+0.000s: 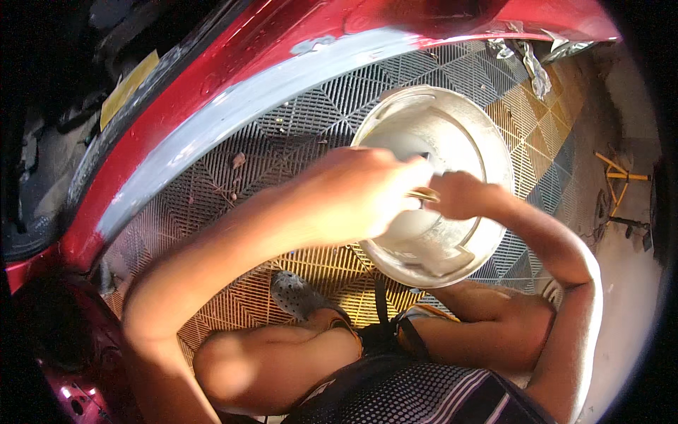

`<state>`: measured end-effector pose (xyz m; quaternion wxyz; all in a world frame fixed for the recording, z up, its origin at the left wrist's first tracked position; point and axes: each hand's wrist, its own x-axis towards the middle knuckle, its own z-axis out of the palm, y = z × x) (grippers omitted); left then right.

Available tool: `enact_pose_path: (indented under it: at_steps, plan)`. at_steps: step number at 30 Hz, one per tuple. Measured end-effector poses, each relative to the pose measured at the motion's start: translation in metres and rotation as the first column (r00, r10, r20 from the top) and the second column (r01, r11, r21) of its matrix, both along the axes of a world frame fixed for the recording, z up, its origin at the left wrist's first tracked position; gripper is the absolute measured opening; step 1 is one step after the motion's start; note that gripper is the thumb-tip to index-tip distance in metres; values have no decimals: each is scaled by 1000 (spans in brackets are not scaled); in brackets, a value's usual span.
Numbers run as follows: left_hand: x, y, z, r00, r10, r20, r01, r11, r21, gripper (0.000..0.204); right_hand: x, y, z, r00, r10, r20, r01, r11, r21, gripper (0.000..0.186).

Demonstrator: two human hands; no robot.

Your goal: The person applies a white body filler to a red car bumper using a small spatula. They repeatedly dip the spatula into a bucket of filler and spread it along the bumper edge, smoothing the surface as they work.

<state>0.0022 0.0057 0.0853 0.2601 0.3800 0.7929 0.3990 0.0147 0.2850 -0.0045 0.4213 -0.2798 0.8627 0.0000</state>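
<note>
Over a round whitish bucket [487,134], my two hands meet close together. My left hand [371,187] is closed, its fingers curled toward the right hand and blurred. Facing it, my right hand [462,196] is closed too. Between their fingers shows a small thin thing with a tan edge [424,193] and dark parts; its kind is hidden by the fingers. The bucket's inside looks pale and cloudy, and its rim rises near my knees.
A red car panel [212,85] with a grey patched band [233,106] curves across the upper left. Crumpled foil [537,71] hangs at the upper right. A yellow stand [616,177] stands far right on concrete. Grated floor tiles [296,106] lie beneath; my grey clog [293,293] rests there.
</note>
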Motion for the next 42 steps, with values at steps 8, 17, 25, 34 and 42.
enact_pose_path:
  at_steps: [8, 17, 25, 34, 42]
  plan:
    - [-68, 193, -234, 996, -44, -83, -48, 523, -851, 24, 49, -41, -68, 943, 238, 233, -243, 970, -8, 35]
    - [-67, 159, -96, 929, -370, -7, 185, 481, -857, 29, 6, -32, -74, 991, -41, -125, -3, 944, -329, 27]
    - [47, -107, -13, 699, 439, -564, -450, 884, 129, 13, -24, -108, 50, 831, -182, -526, -400, 461, -792, 25]
    - [108, -292, -59, 50, 981, -190, -897, 127, 423, 17, -88, -177, 44, 606, 26, -795, -614, 650, -447, 43]
    - [87, -261, -61, 137, 905, -404, -859, 311, 406, 15, -92, -174, 35, 493, -40, -869, -570, 739, -358, 46]
